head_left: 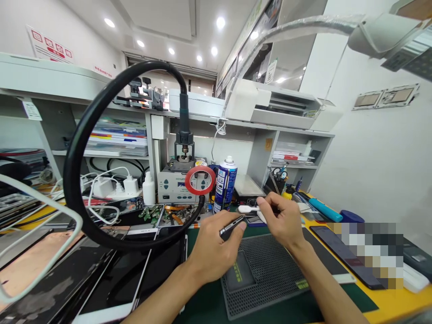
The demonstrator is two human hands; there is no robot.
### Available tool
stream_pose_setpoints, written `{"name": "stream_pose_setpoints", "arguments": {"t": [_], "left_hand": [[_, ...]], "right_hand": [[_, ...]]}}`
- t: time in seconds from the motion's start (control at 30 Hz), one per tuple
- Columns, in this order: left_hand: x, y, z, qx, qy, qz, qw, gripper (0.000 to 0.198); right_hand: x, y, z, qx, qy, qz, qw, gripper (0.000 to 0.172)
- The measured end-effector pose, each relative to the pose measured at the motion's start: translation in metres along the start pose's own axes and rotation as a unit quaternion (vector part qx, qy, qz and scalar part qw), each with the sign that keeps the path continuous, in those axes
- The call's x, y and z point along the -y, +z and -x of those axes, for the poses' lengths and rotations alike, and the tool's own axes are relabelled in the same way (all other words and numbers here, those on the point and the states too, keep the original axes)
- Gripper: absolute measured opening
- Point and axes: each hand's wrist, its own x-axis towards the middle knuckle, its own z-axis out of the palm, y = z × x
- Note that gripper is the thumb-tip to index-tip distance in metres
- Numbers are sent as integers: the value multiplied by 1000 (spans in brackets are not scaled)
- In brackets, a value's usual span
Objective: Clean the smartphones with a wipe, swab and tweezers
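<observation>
My left hand is closed around a short dark pen-shaped tool with a pale stripe along its side; its exact kind does not show. My right hand pinches a small white piece with a rounded end, whose kind I cannot make out. Both hands are raised close together over the far edge of a grey perforated mat, and the tool's end points toward the white piece. Beneath them, a small flat dark item is partly hidden by the fingers.
A blue-and-white spray can stands behind the hands, beside a grey control unit. A thick black hose loops at the left above dismantled tablets. On the right lie a dark phone and a teal tool.
</observation>
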Motion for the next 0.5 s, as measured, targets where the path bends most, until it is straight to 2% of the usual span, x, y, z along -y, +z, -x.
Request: {"name": "stream_pose_setpoints", "arguments": {"t": [0.13, 0.23, 0.33, 0.5], "left_hand": [[-1, 0, -1, 9, 8, 7, 1000, 18], [-3, -1, -1, 19, 28, 9, 999, 21], [-3, 0, 0, 22, 42, 14, 999, 20], [-2, 1, 1, 25, 46, 10, 999, 18]], "right_hand": [[23, 13, 9, 55, -17, -39, 998, 29], [33, 17, 13, 49, -46, -32, 997, 25], [32, 16, 13, 35, -73, -13, 997, 25], [19, 9, 8, 21, -78, -4, 997, 28]]}}
